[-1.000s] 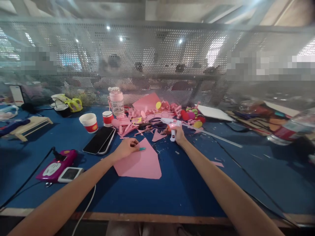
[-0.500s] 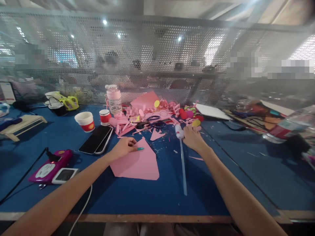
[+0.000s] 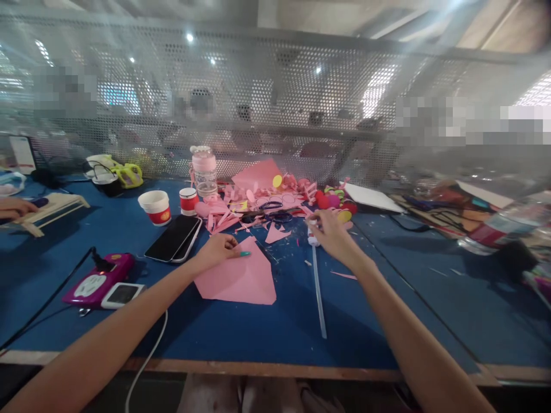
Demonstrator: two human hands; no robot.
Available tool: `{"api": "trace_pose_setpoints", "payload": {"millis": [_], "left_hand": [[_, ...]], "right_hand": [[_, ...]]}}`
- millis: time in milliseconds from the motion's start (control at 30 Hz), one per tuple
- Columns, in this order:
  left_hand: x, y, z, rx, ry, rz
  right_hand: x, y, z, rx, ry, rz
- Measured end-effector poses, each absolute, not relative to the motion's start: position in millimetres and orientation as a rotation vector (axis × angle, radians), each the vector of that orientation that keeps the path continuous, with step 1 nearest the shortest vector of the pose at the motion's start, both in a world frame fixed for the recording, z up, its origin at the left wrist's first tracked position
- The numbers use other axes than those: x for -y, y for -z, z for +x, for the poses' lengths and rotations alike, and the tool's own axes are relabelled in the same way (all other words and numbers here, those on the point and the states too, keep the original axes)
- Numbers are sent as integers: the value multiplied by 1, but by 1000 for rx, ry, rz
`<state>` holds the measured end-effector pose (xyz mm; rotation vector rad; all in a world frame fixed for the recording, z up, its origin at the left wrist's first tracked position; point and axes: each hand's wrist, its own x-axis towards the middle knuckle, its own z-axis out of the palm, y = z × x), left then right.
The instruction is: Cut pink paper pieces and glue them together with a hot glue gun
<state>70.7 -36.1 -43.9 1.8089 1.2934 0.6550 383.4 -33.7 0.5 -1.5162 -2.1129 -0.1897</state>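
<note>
1. Resting on the far-left corner of the pink paper sheet (image 3: pixel 239 278), the left hand (image 3: pixel 217 251) is loosely curled, with a small teal-tipped object (image 3: pixel 245 253) poking out from under its fingers; whether it grips that object I cannot tell. Its place matches both earlier frames.
2. Right hand (image 3: pixel 330 232) sits far of centre, at the near edge of the pink scrap pile (image 3: pixel 262 203). Fingers half bent, fingertips at the white glue gun (image 3: pixel 313 236); a firm grip is not discernible.
3. Change: a second ago this hand held the glue gun upright with its light glowing red. Now the gun lies low on the blue table (image 3: pixel 241 332), nozzle end toward the scraps.
4. Change: the clear glue stick (image 3: pixel 317 289), which earlier angled away to the right, now trails from the gun straight toward the near edge, lying flat.
5. Pink sheet lies flat, near-centre, just left of the glue stick and apart from it.
6. Two stacked phones (image 3: pixel 174 238) lie just left of the left hand; paper cups (image 3: pixel 155 207) stand farther left.
7. New at the far left edge: another person's hand (image 3: pixel 12 207) by a wooden stand (image 3: pixel 51 205).
</note>
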Motion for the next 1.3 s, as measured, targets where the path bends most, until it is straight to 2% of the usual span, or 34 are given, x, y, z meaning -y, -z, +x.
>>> {"api": "trace_pose_setpoints", "payload": {"millis": [100,200,267,600,1000,1133,1300], "left_hand": [[34,37,61,-1413,-719,1833],[29,31,51,-1515,-785,1852],[26,30,46,-1551,-798,1855],[27,37,51,-1456,-733,1843],[41,50,74,-1102,-607,1832],[55,44,82,-1140,-627,1870],[69,38,90,-1256,-597,2061]], "right_hand": [[34,5,334,2260,143,-1544],[31,13,294,2545,382,-1637],[26,18,277,2599,410,-1632],[21,35,258,2823,338,-1495],[36,11,314,2541,-8,-1479],[51,15,323,2309,-353,-1425],[58,20,325,2170,-446,-1361]]}}
